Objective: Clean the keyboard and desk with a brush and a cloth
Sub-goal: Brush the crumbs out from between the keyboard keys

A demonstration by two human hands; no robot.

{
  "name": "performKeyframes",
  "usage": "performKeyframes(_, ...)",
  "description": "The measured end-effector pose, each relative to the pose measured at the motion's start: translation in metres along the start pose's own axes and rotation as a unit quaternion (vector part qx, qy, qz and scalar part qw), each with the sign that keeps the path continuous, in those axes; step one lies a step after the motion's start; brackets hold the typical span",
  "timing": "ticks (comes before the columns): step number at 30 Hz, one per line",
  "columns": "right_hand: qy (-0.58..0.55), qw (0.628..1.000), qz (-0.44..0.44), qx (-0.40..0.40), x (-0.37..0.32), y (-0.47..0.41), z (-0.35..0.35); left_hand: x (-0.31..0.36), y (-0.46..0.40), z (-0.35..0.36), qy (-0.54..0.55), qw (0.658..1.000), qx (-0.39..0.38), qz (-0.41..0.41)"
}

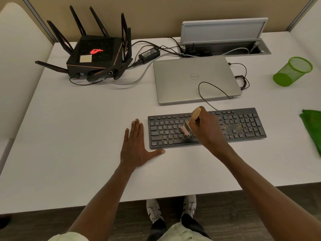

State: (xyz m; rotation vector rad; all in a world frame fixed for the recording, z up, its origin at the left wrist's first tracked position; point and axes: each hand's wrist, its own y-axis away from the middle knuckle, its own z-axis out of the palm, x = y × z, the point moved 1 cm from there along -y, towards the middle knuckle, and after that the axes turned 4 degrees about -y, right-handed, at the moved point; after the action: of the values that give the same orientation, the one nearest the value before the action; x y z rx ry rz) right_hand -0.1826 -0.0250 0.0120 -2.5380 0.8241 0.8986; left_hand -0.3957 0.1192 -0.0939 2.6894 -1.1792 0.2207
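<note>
While the right hand [205,129] grips the brush [191,121] on the keyboard [243,126], left hand [137,145] flat, fingers spread, on desk [78,136]

A black keyboard [206,128] lies flat on the white desk [86,127], yellowish crumbs speckling its right side. A wooden-handled brush [192,121] tilts over its middle keys, bristles seemingly touching. A green cloth [311,126] lies at the desk's right edge.

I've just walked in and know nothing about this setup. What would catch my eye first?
Probably the right hand sweeping a wooden-handled brush over the crumb-speckled black keyboard at centre, while the left hand lies flat on the desk beside it. Next, the black router with tall antennas and a glowing red logo, back left.
</note>
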Motion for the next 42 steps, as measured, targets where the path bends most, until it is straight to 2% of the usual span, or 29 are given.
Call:
performKeyframes(4, -0.037, 0.999, 0.001, 0.031, -0.006, -0.005, 0.0, 0.0, 0.0, 0.0, 0.008, 1.0, 0.006, -0.002)
performKeyframes(6, -0.025, 0.999, -0.002, 0.021, -0.005, -0.003, 0.003, 0.001, 0.0, 0.0, 0.006, 1.0, 0.003, -0.003)
performKeyframes(8, 0.001, 1.0, -0.012, 0.0, -0.002, 0.0, 0.001, 0.0, 0.001, 0.0, 0.005, 1.0, 0.003, -0.003)
performKeyframes(13, -0.017, 0.997, -0.07, -0.036, -0.008, -0.004, -0.009, 0.0, 0.001, 0.0, 0.01, 1.0, 0.007, 0.0)
performKeyframes(17, -0.006, 0.982, -0.142, -0.128, -0.005, -0.006, -0.009, -0.001, 0.001, 0.0, 0.011, 1.0, 0.006, 0.0)
performKeyframes(19, 0.006, 0.977, -0.159, -0.143, 0.001, -0.007, -0.015, 0.0, 0.001, 0.0, 0.009, 1.0, 0.004, 0.0)
performKeyframes(23, 0.059, 0.975, -0.159, -0.142, 0.006, -0.011, -0.029, 0.0, 0.0, 0.001, 0.002, 1.0, 0.002, -0.001)
performKeyframes(29, 0.021, 0.974, -0.164, -0.158, -0.004, -0.009, -0.019, 0.0, 0.0, -0.001, 0.005, 1.0, -0.003, -0.003)
performKeyframes(34, 0.073, 0.976, -0.151, -0.142, 0.008, -0.009, -0.027, 0.0, 0.001, -0.001, 0.003, 1.0, -0.004, -0.001)
performKeyframes(39, 0.001, 0.978, -0.168, -0.122, -0.007, -0.006, -0.021, 0.0, 0.001, -0.001, 0.009, 1.0, 0.003, 0.002)
performKeyframes(42, 0.015, 0.978, -0.16, -0.135, -0.002, -0.004, -0.017, 0.0, 0.001, -0.002, 0.01, 1.0, -0.004, 0.0)
